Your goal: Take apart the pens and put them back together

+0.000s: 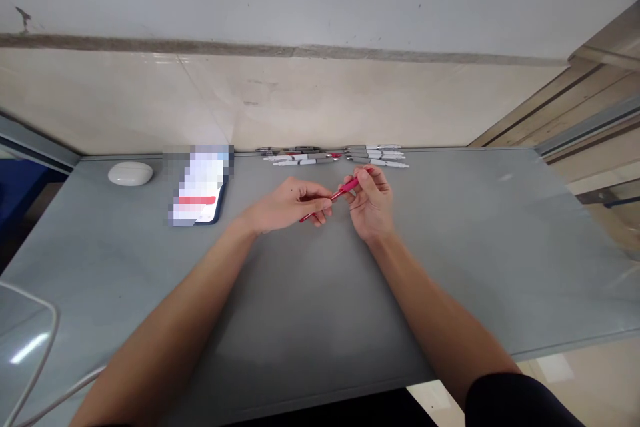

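Note:
Both of my hands meet over the middle of the grey table [450, 267] on a thin red pen [339, 194]. My left hand [290, 205] is closed around the pen's lower end, fingers curled under it. My right hand [371, 200] pinches the pen's upper end between thumb and fingertips. The pen lies slanted, its upper end to the right. Just behind my hands, along the table's far edge, lie two groups of grey and white pens, one on the left [297, 156] and one on the right [376, 155].
A phone [200, 192] lies on the table to the left of my hands, its screen blurred. A white oval case [131, 173] rests at the far left. A white cable [35, 347] curves over the near left corner. A pale wall rises behind the table.

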Motion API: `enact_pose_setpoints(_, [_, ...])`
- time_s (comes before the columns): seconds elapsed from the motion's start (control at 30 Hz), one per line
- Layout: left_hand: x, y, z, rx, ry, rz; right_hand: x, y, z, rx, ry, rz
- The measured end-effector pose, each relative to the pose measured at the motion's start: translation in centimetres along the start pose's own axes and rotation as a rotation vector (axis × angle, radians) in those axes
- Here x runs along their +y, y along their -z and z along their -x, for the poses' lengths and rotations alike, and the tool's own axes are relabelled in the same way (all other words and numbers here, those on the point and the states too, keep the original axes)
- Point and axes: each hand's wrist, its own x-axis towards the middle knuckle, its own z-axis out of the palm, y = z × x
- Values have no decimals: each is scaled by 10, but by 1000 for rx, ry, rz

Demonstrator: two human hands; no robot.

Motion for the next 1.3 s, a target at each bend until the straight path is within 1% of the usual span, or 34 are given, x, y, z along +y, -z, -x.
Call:
enact_pose_setpoints(0.23, [3,4,4,-132,47,51,-4,2,4,-13,7,-2])
enact_pose_setpoints(0.33, [4,2,5,-180,64,99,-4,3,5,-49,-12,-52])
enact_pose_setpoints(0.4, [4,0,5,-198,72,128,-3,3,5,-72,-33,-97])
enact_pose_setpoints(0.53, [5,-2,4,-220,76,162,-2,4,6,-61,-68,-152])
enact_pose_setpoints(0.67, [4,0,4,-197,61,132,-1,2,6,-85,-55,-175])
enact_pose_setpoints(0.83, [-2,1,0,-51,-9,3,0,-1,4,-43,2,-90])
enact_pose_setpoints(0.9, [-5,2,-1,-24,-27,-10,1,-1,4,-32,15,-73])
enact_pose_setpoints(1.03, [-5,4,0,-53,-15,-7,0,2,4,-46,1,-71])
enact_pose_setpoints(1.2, [-1,5,3,-118,18,26,-2,5,5,-100,-5,-88])
enact_pose_setpoints(1.3, [0,1,2,-97,3,16,-3,4,4,-97,-7,-91])
